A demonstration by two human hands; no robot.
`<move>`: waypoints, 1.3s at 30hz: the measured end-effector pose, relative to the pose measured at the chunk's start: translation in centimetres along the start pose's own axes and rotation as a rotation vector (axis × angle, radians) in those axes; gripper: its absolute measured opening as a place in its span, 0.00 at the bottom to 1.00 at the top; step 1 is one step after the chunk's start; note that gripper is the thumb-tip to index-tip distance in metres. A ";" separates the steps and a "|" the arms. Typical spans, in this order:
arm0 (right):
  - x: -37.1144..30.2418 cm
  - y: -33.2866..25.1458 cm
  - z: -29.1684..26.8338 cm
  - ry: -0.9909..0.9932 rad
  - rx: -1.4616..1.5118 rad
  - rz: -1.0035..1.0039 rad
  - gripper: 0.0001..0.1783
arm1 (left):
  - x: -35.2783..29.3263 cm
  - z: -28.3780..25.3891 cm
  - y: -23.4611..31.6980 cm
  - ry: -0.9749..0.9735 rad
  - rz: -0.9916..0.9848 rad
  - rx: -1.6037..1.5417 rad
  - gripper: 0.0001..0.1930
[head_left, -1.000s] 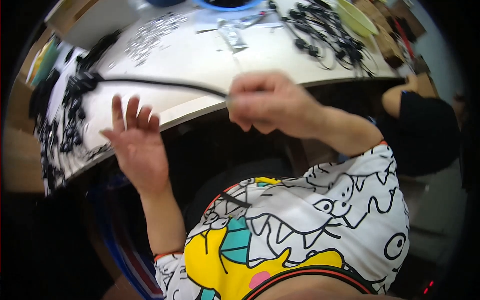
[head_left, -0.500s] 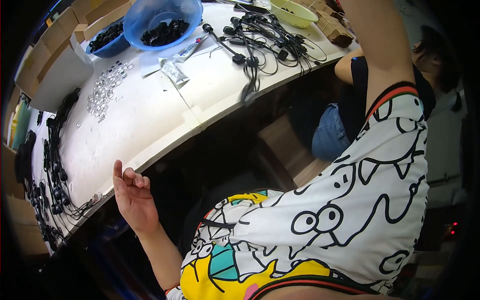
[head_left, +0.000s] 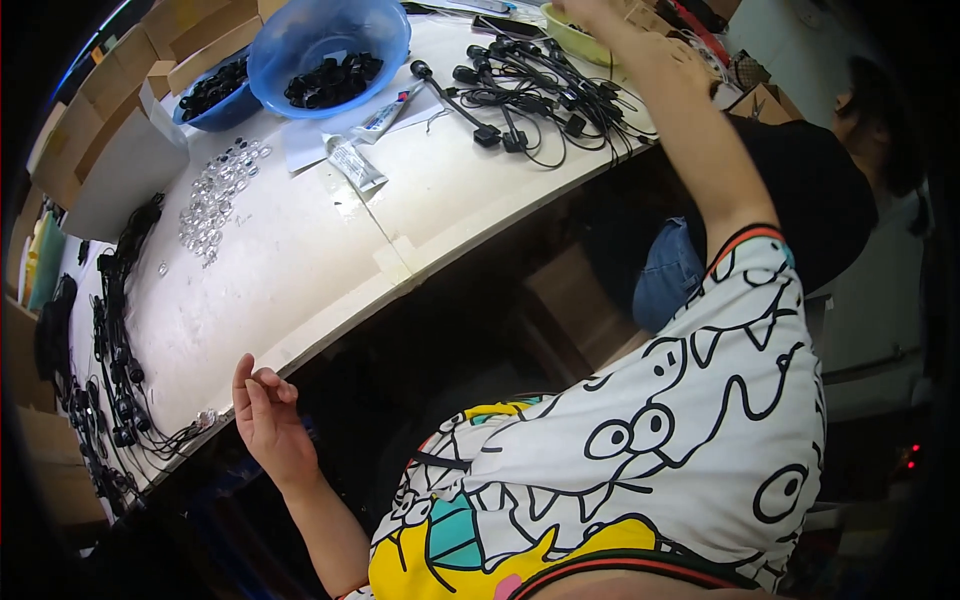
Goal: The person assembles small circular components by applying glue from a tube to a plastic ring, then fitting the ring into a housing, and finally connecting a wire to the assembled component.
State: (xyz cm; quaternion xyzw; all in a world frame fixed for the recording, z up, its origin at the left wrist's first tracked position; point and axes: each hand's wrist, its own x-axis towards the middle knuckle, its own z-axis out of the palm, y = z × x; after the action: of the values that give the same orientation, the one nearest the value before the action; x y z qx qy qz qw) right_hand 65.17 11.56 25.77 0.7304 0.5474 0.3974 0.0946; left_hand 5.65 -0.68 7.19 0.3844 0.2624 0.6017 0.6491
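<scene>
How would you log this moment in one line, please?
left hand: empty, near table edge | right hand: partly cropped, near yellow bowl

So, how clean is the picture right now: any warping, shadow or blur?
Head view: black fisheye rim, the table's front edge bowed; head view: deep shadow beneath it; head view: left hand fairly crisp; head view: right hand cut off by the top border.

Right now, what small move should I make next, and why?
Probably draw the right hand toward the left hand, which could help: the right hand is at the yellow bowl, partly cut off by the picture's top edge, so I cannot tell if it holds anything; the left hand looks empty, half open near the front edge of the table.
</scene>
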 end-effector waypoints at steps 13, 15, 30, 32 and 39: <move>-12.8 -13.1 -5.9 0.151 0.405 0.242 0.25 | 0.9 -17.8 16.6 0.492 0.480 0.657 0.12; -11.5 -19.8 -10.1 0.244 0.804 -0.029 0.16 | 2.0 -21.3 18.8 0.611 0.632 0.711 0.12; -12.2 -45.6 -26.5 0.036 1.570 -1.026 0.03 | 14.3 -26.8 22.0 0.531 0.150 1.955 0.15; -11.4 -45.1 -26.4 0.021 1.584 -0.965 0.03 | 14.7 -25.6 22.9 0.571 0.068 1.932 0.15; -10.9 -43.8 -26.1 -0.021 1.611 -0.890 0.03 | 14.5 -24.3 25.7 0.732 0.499 1.648 0.15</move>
State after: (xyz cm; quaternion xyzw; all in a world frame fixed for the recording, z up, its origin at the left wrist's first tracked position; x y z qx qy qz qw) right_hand 14.64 11.05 12.80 0.3012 0.8884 -0.1836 -0.2938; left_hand -26.77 17.51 16.11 0.5549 0.7043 0.4316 -0.0989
